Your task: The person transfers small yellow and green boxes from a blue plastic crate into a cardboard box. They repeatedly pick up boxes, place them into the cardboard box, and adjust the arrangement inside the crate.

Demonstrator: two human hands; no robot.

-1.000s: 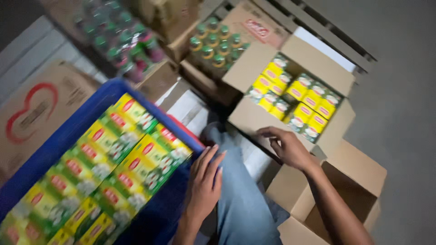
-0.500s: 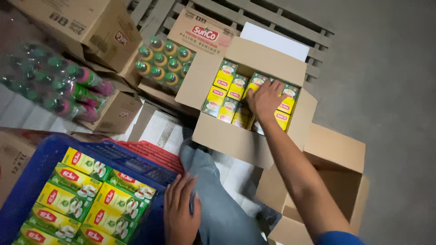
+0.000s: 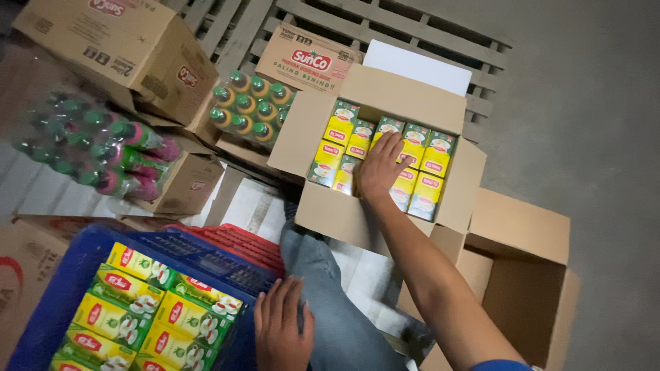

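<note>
A grey concrete floor (image 3: pixel 591 103) fills the three o'clock side, and a wooden pallet (image 3: pixel 385 20) lies at twelve o'clock. A big blue crate (image 3: pixel 62 288) sits at eight o'clock, with yellow and green tea boxes (image 3: pixel 130 302) packed in rows inside it. An empty brown box (image 3: pixel 529 288) stands open at four o'clock. In the middle is an open cardboard box (image 3: pixel 357 213) with its flaps spread out, and more small yellow and green packs (image 3: pixel 419 165) stand tight together in it. At eleven o'clock a closed brown carton (image 3: pixel 117 41) rests on other cartons, and beside it is a pack of bottles with green caps (image 3: pixel 251 103). At nine o'clock lies a wrapped bundle of bottles with pink and green tops (image 3: pixel 103 151). The person's leg in blue jeans (image 3: pixel 330 302) runs down toward six o'clock. The right hand (image 3: pixel 378 168) reaches into the open cardboard box, fingers spread flat on top of the packs, gripping nothing that I can see. The left hand (image 3: pixel 280 330) lies open at six o'clock, resting on the edge of the blue crate beside the leg.
</note>
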